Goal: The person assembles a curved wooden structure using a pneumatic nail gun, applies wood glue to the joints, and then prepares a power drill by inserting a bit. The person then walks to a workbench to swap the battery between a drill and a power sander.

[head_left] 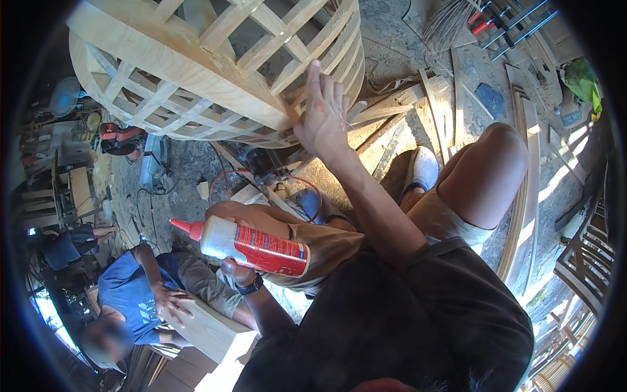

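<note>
My left hand (235, 269), with a watch on its wrist, is shut on a white glue bottle (251, 247) that has a red label and a red nozzle. The bottle lies sideways over my left knee, nozzle pointing left. My right hand (324, 116) is raised with fingers apart and rests flat against the lower rim of a large curved wooden lattice frame (196, 72), which fills the upper left. I am sitting, with my right knee (490, 170) up on the right.
A person in a blue shirt (127, 294) at lower left has both hands on a pale wooden block (206, 330). Another person sits at far left (68, 245). Wood strips (450, 104), an orange hose (261, 175), a red tool (121, 138), a fan (65, 97) and clamps (513, 19) lie about.
</note>
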`<action>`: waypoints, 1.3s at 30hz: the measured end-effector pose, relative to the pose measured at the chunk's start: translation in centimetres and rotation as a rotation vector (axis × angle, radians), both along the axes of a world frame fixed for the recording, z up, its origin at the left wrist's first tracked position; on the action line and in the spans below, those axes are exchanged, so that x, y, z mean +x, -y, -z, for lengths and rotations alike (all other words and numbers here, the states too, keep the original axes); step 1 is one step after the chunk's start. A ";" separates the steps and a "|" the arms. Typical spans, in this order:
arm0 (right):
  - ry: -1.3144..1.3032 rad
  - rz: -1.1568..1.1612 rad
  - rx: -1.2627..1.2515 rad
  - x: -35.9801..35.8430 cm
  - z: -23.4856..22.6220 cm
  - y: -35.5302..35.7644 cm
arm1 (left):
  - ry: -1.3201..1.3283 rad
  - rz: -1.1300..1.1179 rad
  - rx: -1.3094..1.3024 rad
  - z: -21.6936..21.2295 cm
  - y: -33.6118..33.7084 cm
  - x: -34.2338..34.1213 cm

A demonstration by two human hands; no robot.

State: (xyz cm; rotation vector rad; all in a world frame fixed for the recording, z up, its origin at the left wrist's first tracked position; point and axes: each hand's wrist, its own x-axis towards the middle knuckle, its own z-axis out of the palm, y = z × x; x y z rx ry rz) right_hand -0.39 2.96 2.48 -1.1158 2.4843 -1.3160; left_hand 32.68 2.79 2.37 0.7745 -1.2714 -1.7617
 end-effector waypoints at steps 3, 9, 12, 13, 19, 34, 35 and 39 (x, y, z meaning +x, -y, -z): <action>0.002 -0.009 -0.062 0.2 0.1 0.4 | 0.000 0.008 0.001 -0.2 0.1 -0.3; 0.042 -0.053 -0.032 -0.2 -1.0 -0.9 | 0.009 -0.008 0.003 -0.3 -0.2 0.2; 0.000 -0.030 0.003 0.1 0.2 -0.3 | 0.007 0.001 0.000 -0.3 -0.1 -0.3; -0.026 -0.111 0.047 0.2 0.5 -0.7 | 0.014 -0.004 0.002 -0.3 -0.2 0.0; -0.143 -0.013 0.128 -5.3 1.3 -2.5 | 0.010 -0.024 0.003 -0.3 -0.5 0.7; -0.173 -0.101 0.019 -7.9 2.5 -2.2 | 0.014 -0.031 -0.027 0.3 0.2 -0.7; -0.065 -0.101 -0.057 -7.7 2.5 -2.3 | 0.014 -0.030 -0.029 0.3 0.2 -0.8; 0.051 -0.100 -0.295 -4.1 2.0 -1.8 | 0.014 -0.027 -0.031 0.3 0.3 -0.6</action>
